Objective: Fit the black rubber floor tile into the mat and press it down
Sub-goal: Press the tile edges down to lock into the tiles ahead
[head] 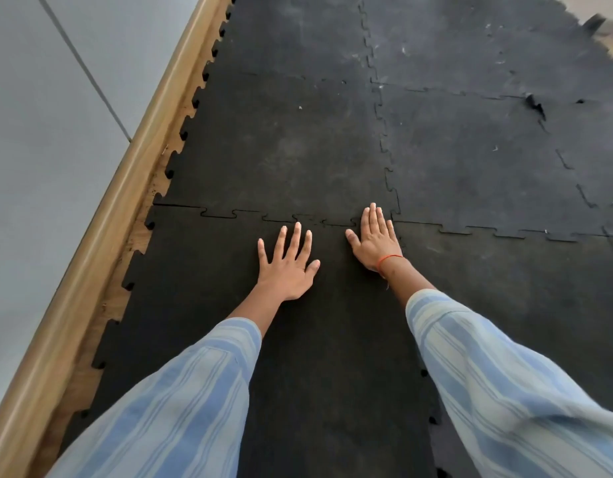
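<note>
Two flat hands on one black tile (201, 288) at the near end of the mat (470, 150).

Two striped sleeves (180, 408) are cut off by the lower edge. The left hand (287, 267) is laid palm down with fingers spread; the right hand (375, 238), marked by one orange wrist thread (389, 258), is laid flat with fingers close together, tips at the toothed seam (249, 215). Beyond, at least four joined tiles are counted; the far ones are cut off. One wooden skirting board (125, 188) runs along the left.
</note>
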`<state>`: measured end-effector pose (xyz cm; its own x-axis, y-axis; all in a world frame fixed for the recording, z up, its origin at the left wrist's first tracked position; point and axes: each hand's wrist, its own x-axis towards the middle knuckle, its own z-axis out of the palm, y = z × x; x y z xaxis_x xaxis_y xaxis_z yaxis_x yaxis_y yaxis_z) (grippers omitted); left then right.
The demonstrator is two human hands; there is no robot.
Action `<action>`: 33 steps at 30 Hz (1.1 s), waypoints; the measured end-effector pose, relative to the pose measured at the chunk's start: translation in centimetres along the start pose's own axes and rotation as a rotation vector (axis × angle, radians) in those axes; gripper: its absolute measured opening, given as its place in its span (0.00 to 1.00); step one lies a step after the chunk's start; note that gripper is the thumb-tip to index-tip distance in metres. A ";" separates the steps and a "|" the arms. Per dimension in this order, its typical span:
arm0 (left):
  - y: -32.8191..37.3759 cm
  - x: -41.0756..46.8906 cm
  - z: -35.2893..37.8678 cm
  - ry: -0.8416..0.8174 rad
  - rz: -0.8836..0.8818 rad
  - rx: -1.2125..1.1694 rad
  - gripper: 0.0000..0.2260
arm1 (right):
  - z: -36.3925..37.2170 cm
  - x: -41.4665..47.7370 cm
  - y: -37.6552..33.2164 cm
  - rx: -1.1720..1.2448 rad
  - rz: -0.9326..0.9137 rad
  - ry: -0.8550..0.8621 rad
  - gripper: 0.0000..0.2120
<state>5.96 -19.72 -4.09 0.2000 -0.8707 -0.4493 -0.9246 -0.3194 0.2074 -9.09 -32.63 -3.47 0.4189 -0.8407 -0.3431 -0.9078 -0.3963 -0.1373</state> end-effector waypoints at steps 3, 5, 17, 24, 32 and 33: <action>0.1 0.0 -0.3 -0.012 -0.004 -0.020 0.28 | -0.6 -0.7 -0.7 0.020 0.017 -0.100 0.34; 0.0 -0.1 -0.2 -0.008 0.000 -0.018 0.28 | 0.7 -2.4 -1.2 0.007 0.001 -0.100 0.34; 0.0 -0.3 -0.3 -0.006 0.007 -0.015 0.28 | 1.6 -4.0 0.6 0.016 -0.007 0.058 0.35; -0.4 -0.2 0.4 0.050 0.006 -0.009 0.28 | 2.0 -4.0 1.7 0.076 0.136 0.132 0.36; -0.3 -0.1 0.4 0.050 0.006 -0.006 0.28 | 3.4 -7.1 1.2 0.086 0.111 0.113 0.36; -0.4 0.0 0.4 0.045 0.006 -0.009 0.28 | 3.6 -7.3 1.3 0.088 0.101 0.101 0.36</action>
<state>6.14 -19.41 -4.51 0.2085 -0.8885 -0.4087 -0.9231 -0.3168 0.2178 -13.44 -25.68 -4.44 0.3218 -0.9092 -0.2644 -0.9417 -0.2782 -0.1895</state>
